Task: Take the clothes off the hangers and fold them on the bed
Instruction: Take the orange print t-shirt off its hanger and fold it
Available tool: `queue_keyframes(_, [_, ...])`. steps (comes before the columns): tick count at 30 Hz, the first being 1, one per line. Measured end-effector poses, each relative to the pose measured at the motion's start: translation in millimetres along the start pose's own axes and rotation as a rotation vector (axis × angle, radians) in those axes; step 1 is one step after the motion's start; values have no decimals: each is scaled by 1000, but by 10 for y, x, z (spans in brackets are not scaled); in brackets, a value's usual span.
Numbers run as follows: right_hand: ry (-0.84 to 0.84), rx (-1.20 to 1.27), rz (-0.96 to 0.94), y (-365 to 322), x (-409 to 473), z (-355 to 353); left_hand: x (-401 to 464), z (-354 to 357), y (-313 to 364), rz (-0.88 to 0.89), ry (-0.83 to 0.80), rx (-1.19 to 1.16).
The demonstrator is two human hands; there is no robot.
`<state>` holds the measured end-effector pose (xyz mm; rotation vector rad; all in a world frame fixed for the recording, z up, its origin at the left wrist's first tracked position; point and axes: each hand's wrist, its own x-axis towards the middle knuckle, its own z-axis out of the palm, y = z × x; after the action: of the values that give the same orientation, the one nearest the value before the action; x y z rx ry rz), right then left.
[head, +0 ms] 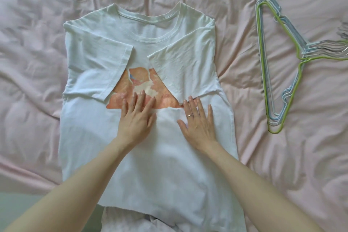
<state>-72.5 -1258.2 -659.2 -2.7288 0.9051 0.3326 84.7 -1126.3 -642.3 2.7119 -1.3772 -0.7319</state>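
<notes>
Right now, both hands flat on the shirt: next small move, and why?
Probably grip the hem and fold it up toward the collar. Both sleeves are already folded in, and the left hand and right hand only press the shirt flat.

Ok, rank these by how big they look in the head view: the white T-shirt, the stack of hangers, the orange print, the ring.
1. White T-shirt
2. Stack of hangers
3. Orange print, partly covered by the folded sleeves and the hands
4. Ring
</notes>
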Motion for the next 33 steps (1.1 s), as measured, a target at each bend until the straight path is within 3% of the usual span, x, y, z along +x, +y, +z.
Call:
queue_keyframes(3, [-56, 7, 0, -268, -288, 12, -324, -7, -196, -49, 46, 44])
queue_keyframes(8, [-170, 97, -50, -736, -746, 99, -898, -6, -650, -329, 115, -64])
queue_keyframes(15, [-190, 42, 20, -859, -1328, 237, -1507, 125, -1041, -684, 255, -551])
queue_keyframes(18, [-157, 68, 126, -689, -1546, 253, -1744, 211, -1043, -751, 268, -896])
queue_keyframes(21, [-102, 86, 303, -470, -1697, 282, -1963, 311, -1024, -717, 155, -1109])
queue_keyframes(25, [24, 248, 570, -224, -1932, 369, -2258, 559, -951, -717, 11, -1184])
queue_keyframes(30, [130, 352, 743, -6, -2222, 458, -2583, 850, -859, -823, 19, -1254])
queue_keyframes(33, [107, 457, 909, 76, -2349, 461, -2743, 956, -854, -899, 25, -1278])
